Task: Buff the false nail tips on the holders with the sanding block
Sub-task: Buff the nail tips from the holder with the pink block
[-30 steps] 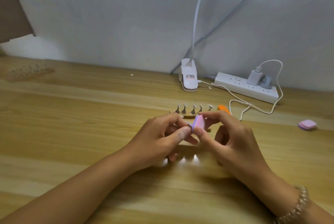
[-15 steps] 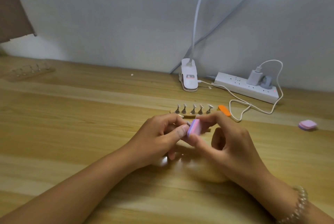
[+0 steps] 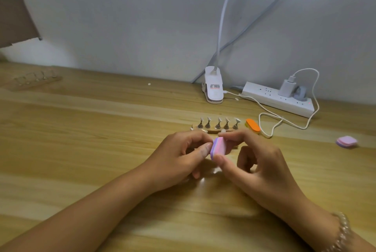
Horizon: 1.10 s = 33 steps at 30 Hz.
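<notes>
Right hand (image 3: 262,162) pinched the sanding block (image 3: 219,147) between thumb below and index finger on top. The block was pink with a purple layer, held on edge above the middle of the tabletop (image 3: 101,150). Other right fingers were loosely curled; bracelet (image 3: 341,229) on that wrist.

Left hand (image 3: 177,158) was just beside it, fingers curled, thumb tip against the block's purple side. Whatever it pinched was hidden, so cannot tell its grip.

Row of holders (image 3: 218,124) with nail tips stood just behind both hands, toward the back edge. Orange file (image 3: 253,125) lay at the row's right end. White cable (image 3: 270,119) looped near it.

Lamp clip (image 3: 213,87) and power strip (image 3: 278,99) sat along the back edge. Second pink block (image 3: 347,141) lay near the right edge. Clear holder strip (image 3: 34,79) sat at the back left corner, blurred.
</notes>
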Each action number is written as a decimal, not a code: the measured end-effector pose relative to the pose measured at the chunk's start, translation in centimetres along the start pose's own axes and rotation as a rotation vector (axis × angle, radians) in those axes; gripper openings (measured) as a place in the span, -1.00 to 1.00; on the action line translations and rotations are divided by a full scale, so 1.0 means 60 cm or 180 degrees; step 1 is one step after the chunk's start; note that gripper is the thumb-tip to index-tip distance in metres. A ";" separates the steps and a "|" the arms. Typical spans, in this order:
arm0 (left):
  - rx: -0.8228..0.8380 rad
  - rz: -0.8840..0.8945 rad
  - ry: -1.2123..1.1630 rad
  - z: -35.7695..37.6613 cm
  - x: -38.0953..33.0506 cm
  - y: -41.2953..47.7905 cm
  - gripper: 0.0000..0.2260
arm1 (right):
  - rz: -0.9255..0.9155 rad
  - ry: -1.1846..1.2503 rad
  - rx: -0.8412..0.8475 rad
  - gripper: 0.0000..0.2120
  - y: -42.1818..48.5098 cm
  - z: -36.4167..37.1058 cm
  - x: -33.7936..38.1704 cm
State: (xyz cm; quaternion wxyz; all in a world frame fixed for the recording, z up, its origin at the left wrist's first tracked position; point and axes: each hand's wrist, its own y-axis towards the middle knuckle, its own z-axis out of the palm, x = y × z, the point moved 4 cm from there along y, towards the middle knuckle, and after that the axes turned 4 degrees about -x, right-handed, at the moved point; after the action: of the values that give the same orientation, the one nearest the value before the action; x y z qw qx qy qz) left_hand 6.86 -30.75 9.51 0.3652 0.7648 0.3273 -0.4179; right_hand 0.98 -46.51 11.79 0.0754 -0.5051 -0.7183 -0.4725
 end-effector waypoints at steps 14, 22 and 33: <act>-0.0086 0.0447 0.0390 0.000 -0.004 -0.003 -0.87 | -0.0083 -0.0072 -0.0091 -0.74 0.002 -0.005 0.006; -0.0172 0.0578 0.0774 0.002 -0.010 -0.005 -0.91 | -0.0118 -0.0107 -0.0029 -0.75 0.002 -0.004 0.003; -0.0214 0.0544 0.0671 0.002 -0.007 -0.003 -0.93 | 0.0139 0.0036 -0.0109 -0.74 0.005 -0.008 -0.010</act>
State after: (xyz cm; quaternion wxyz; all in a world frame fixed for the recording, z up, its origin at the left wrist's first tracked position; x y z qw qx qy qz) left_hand 6.50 -30.82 9.76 0.3885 0.8168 0.3114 -0.2914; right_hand 1.31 -47.24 11.90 0.0811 -0.5191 -0.6984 -0.4859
